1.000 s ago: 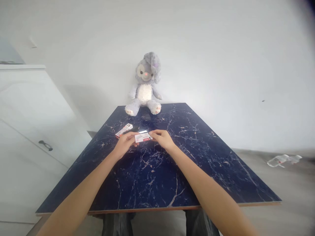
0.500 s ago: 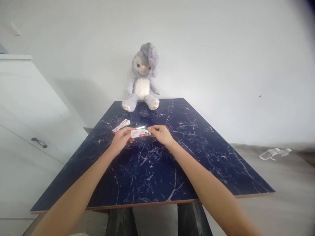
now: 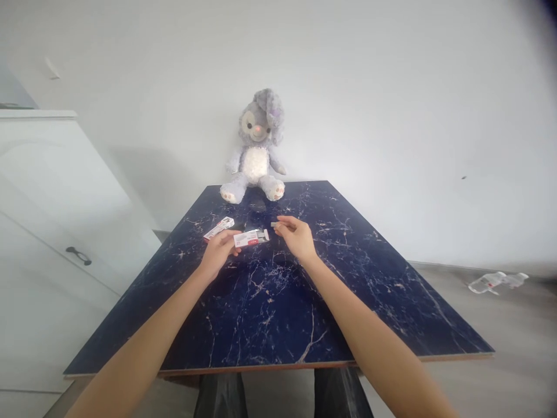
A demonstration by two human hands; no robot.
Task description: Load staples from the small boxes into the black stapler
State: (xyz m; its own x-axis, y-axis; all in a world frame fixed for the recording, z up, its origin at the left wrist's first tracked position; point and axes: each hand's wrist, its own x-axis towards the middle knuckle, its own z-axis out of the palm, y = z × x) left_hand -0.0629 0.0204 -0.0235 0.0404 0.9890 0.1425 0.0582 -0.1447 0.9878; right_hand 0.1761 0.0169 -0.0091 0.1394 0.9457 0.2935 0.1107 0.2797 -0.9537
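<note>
My left hand point(image 3: 217, 253) grips the left end of a small white-and-red cardboard box point(image 3: 248, 238), held just above the table. Its right end is open, and something grey shows inside. To the right of the box, my right hand point(image 3: 298, 235) pinches a small pale grey strip point(image 3: 274, 224) between thumb and fingertips, apart from the box. What kind of piece it is, I cannot make out. Behind my left hand lies another white-and-red package point(image 3: 219, 228), partly covered by the fingers.
The dark blue marbled table point(image 3: 270, 313) stands against a white wall. A grey plush rabbit point(image 3: 255, 148) sits at its far edge. On the left is a white cabinet point(image 3: 39, 232); clear plastic bottles point(image 3: 491, 283) lie on the floor at right.
My right hand has moved away from the box's open end to the right, and the small grey strip now shows in its fingers. My left hand still holds the box. The view has shifted slightly.
</note>
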